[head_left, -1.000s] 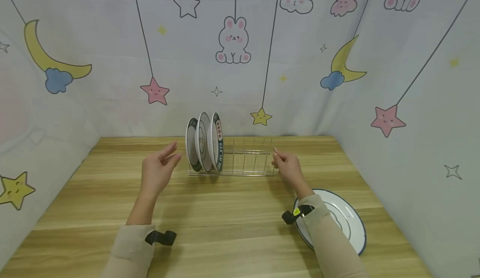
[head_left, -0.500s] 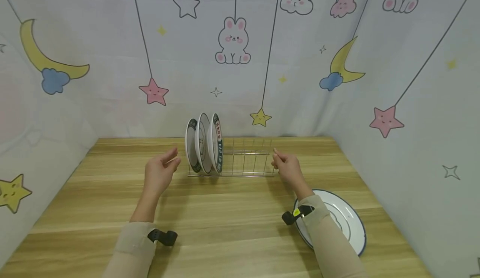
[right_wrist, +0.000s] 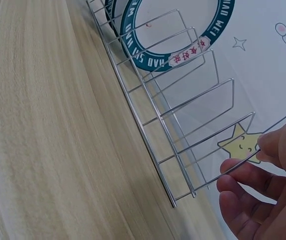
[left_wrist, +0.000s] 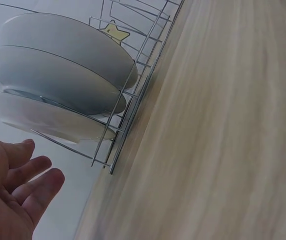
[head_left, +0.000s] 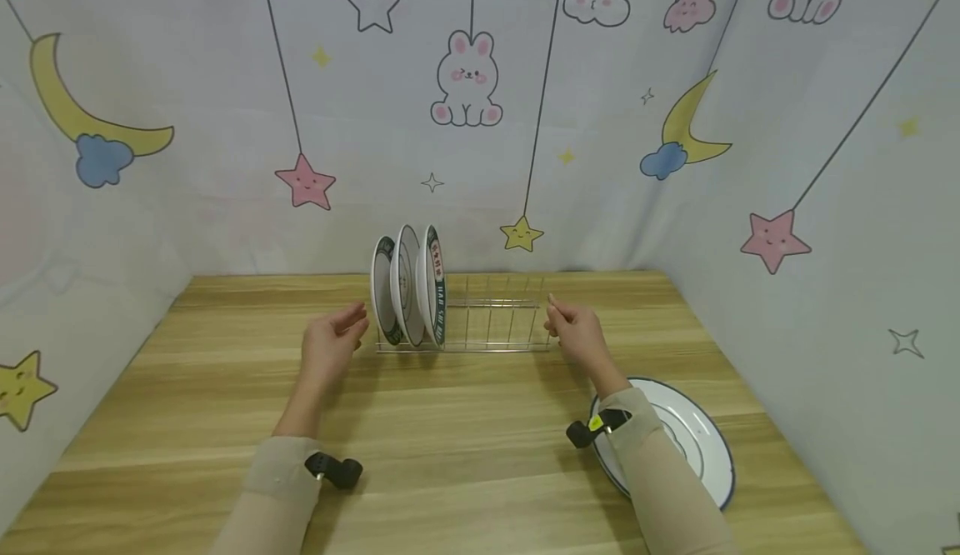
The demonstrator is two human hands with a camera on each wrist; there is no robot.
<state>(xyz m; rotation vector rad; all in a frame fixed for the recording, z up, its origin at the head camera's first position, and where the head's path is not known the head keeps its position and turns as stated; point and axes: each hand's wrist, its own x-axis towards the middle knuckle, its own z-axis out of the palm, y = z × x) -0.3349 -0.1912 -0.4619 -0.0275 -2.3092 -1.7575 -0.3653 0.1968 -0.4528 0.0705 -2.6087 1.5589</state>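
Observation:
A metal wire dish rack [head_left: 498, 350] stands toward the back of the table. Three plates stand on edge in its left part: a left one [head_left: 382, 288], a taller middle one [head_left: 406, 288] and a right one [head_left: 437, 297] with a green lettered rim. My right hand [head_left: 581, 340] pinches the wire at the rack's right end between thumb and fingers, plain in the right wrist view. Beside the left end is my left hand [head_left: 327, 345], fingers loosely bent and holding nothing. The left wrist view shows a small gap between its fingertips [left_wrist: 57, 176] and the rack.
A white plate with a blue rim [head_left: 708, 447] lies flat on the wooden table [head_left: 450, 447], partly under the right forearm. Behind the table hangs a white cloth [head_left: 390, 122] printed with stars, moons and rabbits. The rack's right slots hold no plates.
My left hand has moved right and slightly down, closer to the rack's left end. The right hand keeps its pinch on the wire; rack and plates stay put.

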